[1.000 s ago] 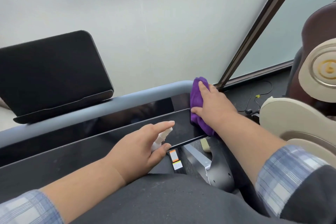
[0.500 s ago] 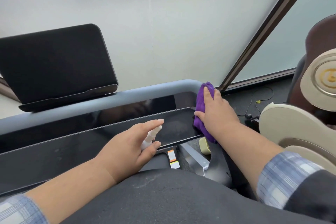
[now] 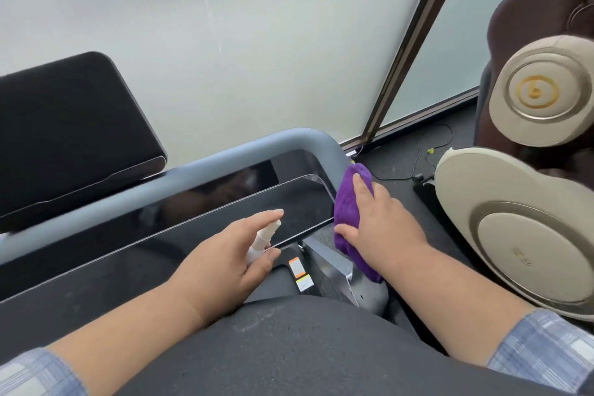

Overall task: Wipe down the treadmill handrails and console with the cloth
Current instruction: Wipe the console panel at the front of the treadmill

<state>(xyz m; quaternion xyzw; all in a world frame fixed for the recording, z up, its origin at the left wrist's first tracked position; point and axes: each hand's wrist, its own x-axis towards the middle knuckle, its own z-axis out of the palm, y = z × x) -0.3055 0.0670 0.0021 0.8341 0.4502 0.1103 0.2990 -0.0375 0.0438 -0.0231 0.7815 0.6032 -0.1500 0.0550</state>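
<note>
A grey handrail point(image 3: 199, 164) curves around the treadmill's glossy black console point(image 3: 180, 219). At the rail's right bend, my right hand point(image 3: 382, 225) presses a purple cloth point(image 3: 348, 206) against the rail's downward side section, beside the console's right edge. My left hand point(image 3: 231, 254) hovers over the console's near edge and holds a small white spray bottle point(image 3: 262, 239), index finger stretched over its top. A black tilted screen point(image 3: 70, 135) stands above the rail at the left.
A frosted glass wall with a dark frame point(image 3: 414, 38) rises behind the treadmill. A brown and beige massage chair point(image 3: 533, 202) stands close on the right. Cables point(image 3: 418, 157) lie on the dark floor. Warning stickers point(image 3: 299, 273) sit on the treadmill below the console.
My right hand has slid the cloth from the console's right end around the rail's corner and down its side. The left hand with the bottle stayed over the console.
</note>
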